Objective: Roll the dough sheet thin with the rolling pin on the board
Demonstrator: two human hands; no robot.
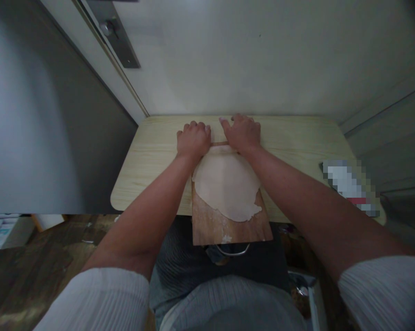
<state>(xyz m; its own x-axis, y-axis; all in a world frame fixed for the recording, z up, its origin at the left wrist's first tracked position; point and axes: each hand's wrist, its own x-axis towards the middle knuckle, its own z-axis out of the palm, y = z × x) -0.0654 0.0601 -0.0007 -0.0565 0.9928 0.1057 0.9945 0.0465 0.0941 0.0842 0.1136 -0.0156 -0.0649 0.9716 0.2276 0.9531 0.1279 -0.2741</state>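
A thin, pale sheet of dough [226, 181] with an uneven edge lies flat on a wooden board [210, 230]. The board's near end juts past the table edge towards me. At the far end of the dough, my left hand [194, 138] is curled, knuckles up, over the left side. My right hand [243, 132] bends over the right side, its thumb pointing left, apart from the fingers. Between the hands runs a narrow brown strip [219, 144]; I cannot tell whether it is a rolling pin or the board's edge. Both palms hide what lies beneath them.
The light wooden table [293, 133] stands against a pale door or wall with a metal lock plate [119, 34]. A blurred-out flat item [348, 186] lies at the table's right. A metal loop handle [233, 252] shows below the board. Papers [2, 232] are at lower left.
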